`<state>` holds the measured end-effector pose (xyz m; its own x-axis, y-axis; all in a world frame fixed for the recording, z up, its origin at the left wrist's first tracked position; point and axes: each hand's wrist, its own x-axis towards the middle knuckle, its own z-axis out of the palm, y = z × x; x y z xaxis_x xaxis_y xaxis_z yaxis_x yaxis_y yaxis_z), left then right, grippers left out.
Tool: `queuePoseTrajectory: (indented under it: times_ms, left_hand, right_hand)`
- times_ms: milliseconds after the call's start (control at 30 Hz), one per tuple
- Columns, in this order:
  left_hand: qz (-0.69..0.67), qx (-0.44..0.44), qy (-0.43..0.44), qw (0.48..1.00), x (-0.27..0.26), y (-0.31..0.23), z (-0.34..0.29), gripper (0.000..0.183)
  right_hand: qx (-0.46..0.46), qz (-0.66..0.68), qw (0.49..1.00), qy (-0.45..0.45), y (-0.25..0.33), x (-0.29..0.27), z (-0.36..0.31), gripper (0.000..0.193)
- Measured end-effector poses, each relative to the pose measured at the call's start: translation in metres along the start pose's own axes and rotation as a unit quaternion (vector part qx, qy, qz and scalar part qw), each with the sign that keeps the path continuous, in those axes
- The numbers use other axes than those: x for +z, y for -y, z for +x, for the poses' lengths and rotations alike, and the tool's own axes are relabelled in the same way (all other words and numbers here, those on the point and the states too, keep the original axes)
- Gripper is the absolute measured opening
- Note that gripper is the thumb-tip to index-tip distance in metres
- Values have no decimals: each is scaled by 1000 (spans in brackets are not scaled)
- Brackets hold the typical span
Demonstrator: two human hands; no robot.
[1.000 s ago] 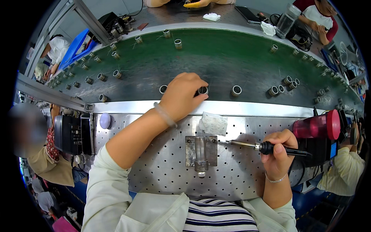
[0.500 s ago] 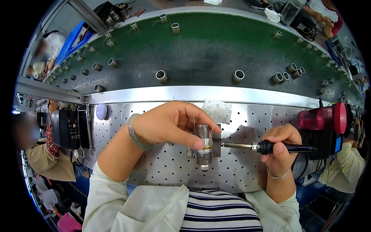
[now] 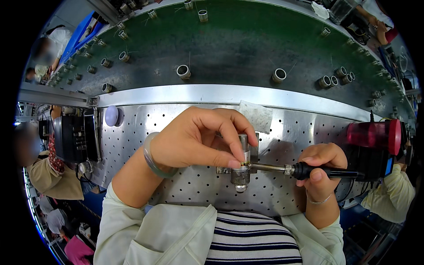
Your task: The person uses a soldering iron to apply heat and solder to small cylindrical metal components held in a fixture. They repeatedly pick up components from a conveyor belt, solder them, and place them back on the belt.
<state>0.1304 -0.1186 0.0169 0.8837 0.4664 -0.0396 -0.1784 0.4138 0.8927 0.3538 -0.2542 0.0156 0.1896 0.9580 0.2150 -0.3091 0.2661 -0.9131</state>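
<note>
The left grip [image 3: 198, 141] pinches a little metal tube [image 3: 247, 157] between thumb and fingers. The tube is around a metal post [image 3: 240, 178], in front of the person's middle. The right grip [image 3: 322, 165] is wrapped around the black handle of a soldering iron [image 3: 289, 169] (it looks a bit like a fat pen). The iron points left, and its tip is right by the tube, but it is hard to tell if they touch. Under the post is a flat metal plate [image 3: 223, 170], and that is on the shiny desk [image 3: 274, 194] full of tiny holes. A white cloth [image 3: 256, 117] lies just past the fingers.

On the right of the desk is a pink tub [image 3: 373, 134] with a red end; what is in it does not show. A purple egg-shaped thing [image 3: 111, 115] is on the far left. Past a silver edge [image 3: 212, 93], more metal tubes [image 3: 279, 75] stand on a long green belt [image 3: 229, 48], and their round insides look dark. A blue tray [image 3: 78, 34] at the top left has things in it, too small to name.
</note>
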Motion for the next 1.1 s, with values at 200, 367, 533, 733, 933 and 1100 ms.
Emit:
queuePoseTrajectory:
  times_ms: [200, 367, 533, 733, 933, 1100]
  left_hand:
    - [19, 12, 13, 1000, -3, 1, 1, 17]
    - [27, 14, 13, 999, -3, 0, 2, 17]
    - [26, 9, 20, 999, -3, -1, 1, 24]
    - [-27, -74, 17, 997, 1, -11, 4, 48]
    - [-39, -68, 18, 997, 1, -6, 6, 54]
    - [-42, -73, 18, 996, 1, -6, 6, 55]
  right_hand:
    - [-12, 14, 1000, 8, -3, -2, 1, 22]
    - [-12, 8, 1000, 13, -4, -3, 1, 22]
    - [-9, 3, 1000, 15, -3, -3, 2, 22]
    - [-11, 0, 999, 30, 0, -2, 4, 20]
    - [-53, -19, 997, 52, -1, -4, 5, 19]
    - [-65, -30, 995, 69, 0, -7, 4, 20]
